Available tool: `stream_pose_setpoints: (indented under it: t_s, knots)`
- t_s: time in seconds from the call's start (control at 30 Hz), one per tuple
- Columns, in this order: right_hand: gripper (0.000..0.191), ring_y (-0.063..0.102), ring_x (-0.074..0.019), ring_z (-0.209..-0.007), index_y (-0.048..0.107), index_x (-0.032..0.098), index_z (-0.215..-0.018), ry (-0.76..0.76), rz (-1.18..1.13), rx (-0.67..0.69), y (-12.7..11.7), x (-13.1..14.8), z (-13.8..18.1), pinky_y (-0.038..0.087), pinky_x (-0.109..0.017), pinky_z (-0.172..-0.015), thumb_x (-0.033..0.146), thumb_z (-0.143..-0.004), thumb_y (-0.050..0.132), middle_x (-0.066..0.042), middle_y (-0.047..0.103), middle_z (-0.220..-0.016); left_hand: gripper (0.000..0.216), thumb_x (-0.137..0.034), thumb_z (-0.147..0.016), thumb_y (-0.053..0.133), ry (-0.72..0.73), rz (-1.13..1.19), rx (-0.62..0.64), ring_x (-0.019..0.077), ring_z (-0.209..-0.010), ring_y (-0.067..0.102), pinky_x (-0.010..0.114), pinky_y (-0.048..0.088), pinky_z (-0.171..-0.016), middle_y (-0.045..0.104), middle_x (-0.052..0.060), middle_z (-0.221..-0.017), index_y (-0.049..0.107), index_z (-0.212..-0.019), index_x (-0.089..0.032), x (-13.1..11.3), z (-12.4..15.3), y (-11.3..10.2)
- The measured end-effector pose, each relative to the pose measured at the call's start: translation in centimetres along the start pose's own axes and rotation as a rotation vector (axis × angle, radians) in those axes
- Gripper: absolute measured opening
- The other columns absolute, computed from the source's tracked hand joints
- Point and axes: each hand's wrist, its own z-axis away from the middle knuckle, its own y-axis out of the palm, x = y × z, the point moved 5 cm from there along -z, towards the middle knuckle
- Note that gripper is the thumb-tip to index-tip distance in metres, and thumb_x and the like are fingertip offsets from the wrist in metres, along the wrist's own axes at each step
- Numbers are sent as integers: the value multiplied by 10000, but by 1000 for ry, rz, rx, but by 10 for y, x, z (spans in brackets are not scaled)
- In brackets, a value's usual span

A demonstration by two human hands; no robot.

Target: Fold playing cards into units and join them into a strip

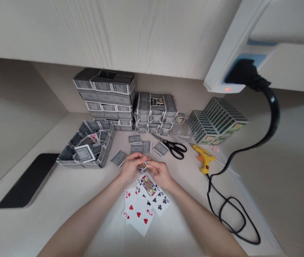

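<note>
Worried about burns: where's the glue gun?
Head view: the glue gun lies on the desk, to the right of the right hand, just right of the scissors.

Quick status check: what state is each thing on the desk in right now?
Left hand: shut on small card.
Right hand: shut on small card.
Loose cards: face up, overlapping.
Scissors: closed, lying flat.
Glue gun: lying down, cord plugged in.
Power strip: red light on.
Phone: screen dark.
</note>
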Motion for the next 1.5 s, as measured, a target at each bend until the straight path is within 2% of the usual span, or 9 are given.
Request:
stream_pose_setpoints:
  t_s: [0.17, 0.4, 0.6, 0.7, 0.8, 0.93, 1.07, 1.3, 1.5]
  knots:
    - [223, 605, -159, -715, 661, 161, -846, 13, -11, -46, -1, -5, 0, 505, -274, -676, 296, -810, 488, -39, 658, -797, 203, -287, -540, 750, 14, -10, 25, 127, -551, 563, 247, 420, -555, 664, 31, -636, 624, -587, -134, 0, 0, 1]
    - [279, 615, -166, -611, 605, 169, -873, 233, -176, -86, 1, -16, -1, 527, -274, -545, 424, -770, 556, -26, 637, -700, 248, -373, -640, 688, 111, 20, 16, 142, -680, 597, 255, 463, -618, 676, 38, -786, 609, -686, -143, -3, -1, 1]
    - [347, 610, -162, -521, 566, 167, -754, 274, -282, -150, -4, -11, -4, 516, -271, -487, 514, -731, 566, -10, 614, -586, 405, -521, -729, 539, 181, -170, -29, 123, -585, 533, 232, 421, -521, 621, 33, -712, 616, -815, -132, -1, 0, -1]
    - [350, 607, -158, -495, 543, 168, -748, 281, -344, -190, -9, -10, -5, 515, -278, -485, 516, -724, 573, 3, 603, -562, 323, -464, -734, 562, 301, -346, -28, 125, -661, 532, 221, 418, -589, 607, 12, -739, 606, -819, -156, -6, 5, 2]
    - [333, 596, -152, -468, 524, 177, -747, 293, -362, -190, -10, -11, -6, 500, -276, -467, 504, -721, 581, 20, 589, -539, 254, -402, -737, 580, 372, -528, -41, 113, -640, 508, 207, 396, -588, 593, 2, -709, 599, -787, -154, -9, 8, 4]
    - [338, 590, -137, -487, 505, 178, -793, 291, -370, -114, -6, -11, -7, 484, -257, -481, 423, -642, 683, 33, 599, -563, 262, -411, -760, 544, 354, -627, -83, 102, -552, 468, 201, 360, -523, 561, -15, -625, 579, -765, -151, -7, 6, 1]
    - [392, 523, -91, -407, 455, 193, -810, 297, -366, -94, -2, -14, -6, 418, -206, -414, 303, -572, 747, 74, 573, -524, 254, -418, -766, 532, 366, -706, -114, 91, -509, 435, 195, 335, -499, 521, -41, -577, 558, -742, -167, -5, 6, -2]
    - [351, 458, -65, -338, 411, 203, -766, 295, -413, -71, -5, -13, -6, 333, -181, -348, 309, -610, 707, 83, 570, -501, 255, -426, -775, 513, 251, -540, 69, 89, -464, 455, 190, 336, -448, 515, -50, -542, 530, -817, -175, 2, 8, 7]
    - [348, 420, -57, -340, 418, 195, -735, 293, -429, -49, -8, -7, -9, 298, -179, -341, 356, -609, 700, 76, 555, -493, 311, -447, -767, 508, 195, -433, 126, 74, -381, 415, 188, 329, -418, 493, -67, -457, 528, -897, -165, 0, 7, 10]
